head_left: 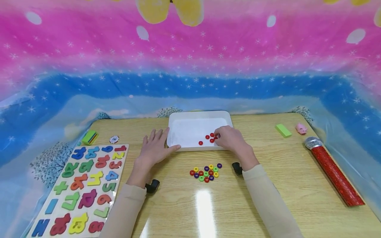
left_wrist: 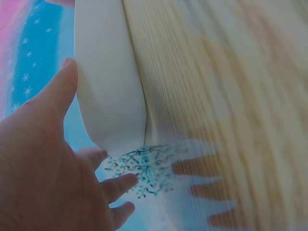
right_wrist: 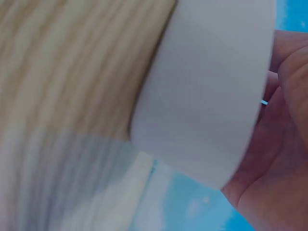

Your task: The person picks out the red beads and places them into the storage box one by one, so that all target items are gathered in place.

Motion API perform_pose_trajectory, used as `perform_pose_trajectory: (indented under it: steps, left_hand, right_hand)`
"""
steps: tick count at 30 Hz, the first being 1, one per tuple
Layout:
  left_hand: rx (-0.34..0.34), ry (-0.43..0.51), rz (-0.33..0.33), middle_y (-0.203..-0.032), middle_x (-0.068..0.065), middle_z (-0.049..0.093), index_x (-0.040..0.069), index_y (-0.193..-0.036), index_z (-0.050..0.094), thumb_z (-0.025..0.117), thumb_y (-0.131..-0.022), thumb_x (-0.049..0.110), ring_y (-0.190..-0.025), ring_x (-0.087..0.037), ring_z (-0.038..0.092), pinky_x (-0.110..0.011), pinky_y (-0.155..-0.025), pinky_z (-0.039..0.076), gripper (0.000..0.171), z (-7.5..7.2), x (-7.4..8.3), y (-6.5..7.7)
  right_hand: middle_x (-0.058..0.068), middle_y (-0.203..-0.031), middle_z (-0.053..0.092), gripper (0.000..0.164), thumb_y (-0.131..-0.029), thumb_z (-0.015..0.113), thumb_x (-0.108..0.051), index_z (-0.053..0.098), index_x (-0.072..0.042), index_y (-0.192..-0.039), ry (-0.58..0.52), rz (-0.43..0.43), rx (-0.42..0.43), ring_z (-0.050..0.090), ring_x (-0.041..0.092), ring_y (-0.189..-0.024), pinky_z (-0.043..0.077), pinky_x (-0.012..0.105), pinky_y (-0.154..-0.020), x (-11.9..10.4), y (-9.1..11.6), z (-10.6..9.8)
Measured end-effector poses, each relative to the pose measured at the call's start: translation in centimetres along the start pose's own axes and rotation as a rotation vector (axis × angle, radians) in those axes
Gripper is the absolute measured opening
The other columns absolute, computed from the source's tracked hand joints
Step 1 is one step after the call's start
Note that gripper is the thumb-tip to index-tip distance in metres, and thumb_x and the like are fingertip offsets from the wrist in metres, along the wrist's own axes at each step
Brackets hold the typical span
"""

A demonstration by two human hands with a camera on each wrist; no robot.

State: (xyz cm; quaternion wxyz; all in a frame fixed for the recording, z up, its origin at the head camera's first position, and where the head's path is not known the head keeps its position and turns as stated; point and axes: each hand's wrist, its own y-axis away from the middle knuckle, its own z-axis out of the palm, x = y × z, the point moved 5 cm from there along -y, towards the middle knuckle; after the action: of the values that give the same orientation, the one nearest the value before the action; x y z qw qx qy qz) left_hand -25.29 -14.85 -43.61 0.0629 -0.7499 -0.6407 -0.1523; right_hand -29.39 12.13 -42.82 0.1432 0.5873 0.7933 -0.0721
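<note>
A white rectangular tray [head_left: 193, 129] stands at the back of the table with several small red rings [head_left: 207, 137] in its right half. My left hand [head_left: 153, 148] spreads its fingers along the tray's left end, thumb at the front corner. In the left wrist view the thumb [left_wrist: 67, 86] lies against the white wall. My right hand [head_left: 230, 138] reaches over the tray's front right corner, its curled fingertips pinching a red ring at the tray floor. The right wrist view shows the tray's outer wall [right_wrist: 202, 91] hiding those fingertips.
In front of the tray lies a cluster of mixed-colour rings [head_left: 206, 173]. A number puzzle board [head_left: 119, 172], a poker chip [head_left: 114, 139] and coloured blocks [head_left: 89, 137] are at left. To the right are a green block [head_left: 283, 130], a pink pig [head_left: 301, 129] and a red microphone [head_left: 336, 175].
</note>
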Motion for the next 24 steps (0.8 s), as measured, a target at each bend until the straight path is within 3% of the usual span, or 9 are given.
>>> perform_pose_trajectory:
  steps: [4, 10, 18, 24]
  left_hand:
    - [-0.001, -0.002, 0.003, -0.157, -0.01, 0.012, 0.029, -0.15, 0.004, 0.035, -0.077, 0.081, -0.145, -0.036, 0.001, -0.062, -0.113, 0.002, 0.095, 0.1, 0.0, -0.1]
    - [0.002, -0.009, 0.001, -0.157, -0.01, 0.013, 0.031, -0.15, 0.002, 0.033, -0.076, 0.082, -0.145, -0.036, 0.001, -0.063, -0.113, 0.002, 0.096, 0.3, -0.2, -0.2]
    - [-0.006, 0.004, -0.004, -0.157, -0.011, 0.013, 0.029, -0.15, 0.003, 0.034, -0.076, 0.082, -0.145, -0.037, 0.002, -0.063, -0.112, 0.002, 0.096, 0.2, -0.1, -0.1]
    - [-0.009, 0.007, 0.002, -0.157, -0.011, 0.012, 0.029, -0.15, 0.003, 0.034, -0.076, 0.082, -0.145, -0.036, 0.0, -0.063, -0.113, 0.001, 0.096, 0.1, -0.1, -0.1]
  right_hand:
    - [0.004, -0.096, 0.067, 0.027, -0.083, 0.061, -0.018, 0.07, -0.013, -0.108, -0.015, -0.007, 0.005, 0.051, 0.018, -0.071, 0.038, 0.029, -0.058, -0.2, 0.4, -0.5]
    - [0.002, -0.102, 0.068, 0.026, -0.084, 0.063, -0.021, 0.069, -0.016, -0.109, -0.004, -0.106, 0.011, 0.058, 0.016, -0.082, 0.048, 0.031, -0.067, -1.4, 1.5, -1.6]
    - [-0.006, -0.102, 0.065, 0.021, -0.085, 0.065, -0.024, 0.07, -0.021, -0.106, -0.026, -0.249, -0.06, 0.057, 0.012, -0.082, 0.047, 0.028, -0.07, -3.2, 4.6, -2.3]
    - [-0.008, -0.103, 0.066, 0.022, -0.085, 0.065, -0.02, 0.069, -0.023, -0.106, -0.107, -0.338, -0.152, 0.058, 0.006, -0.084, 0.049, 0.027, -0.074, -4.2, 7.1, -1.5]
